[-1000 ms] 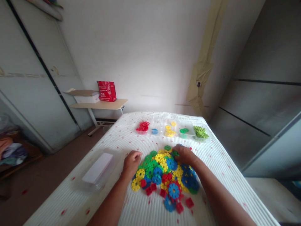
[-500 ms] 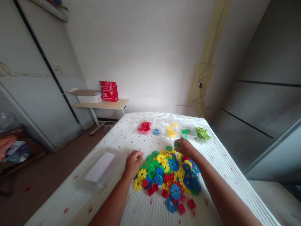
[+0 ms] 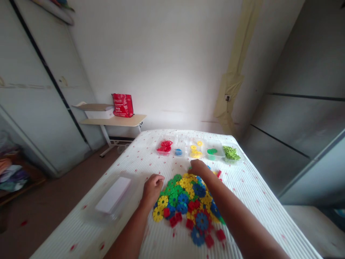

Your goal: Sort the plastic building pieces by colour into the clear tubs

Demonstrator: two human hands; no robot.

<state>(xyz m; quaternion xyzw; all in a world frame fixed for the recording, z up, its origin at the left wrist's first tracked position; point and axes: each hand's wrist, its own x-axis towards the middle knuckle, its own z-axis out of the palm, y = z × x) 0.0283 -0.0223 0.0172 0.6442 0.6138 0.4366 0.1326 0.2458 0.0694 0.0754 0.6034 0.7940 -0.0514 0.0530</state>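
A heap of notched plastic discs [image 3: 183,197] in green, yellow and blue lies on the white ribbed cloth in front of me. Several small red cubes [image 3: 178,217] are mixed in at its near side. My right hand [image 3: 198,167] is closed at the far edge of the heap, and a bit of a green disc [image 3: 190,168] shows at its fingertips. How many discs it holds is hidden. My left hand [image 3: 152,186] rests on the cloth at the left edge of the heap, fingers curled together, nothing visible in them.
Along the back stand clear trays with red pieces [image 3: 165,146], blue discs [image 3: 178,152], yellow discs [image 3: 196,153], green discs [image 3: 212,151] and light green pieces [image 3: 231,153]. At left lies a clear container with a white block [image 3: 113,195]. A side table [image 3: 126,121] bears a red bag [image 3: 123,105].
My right hand has moved left along the far edge of the heap with green in its fingers, now covering a green disc that lay there. My left hand has stayed put.
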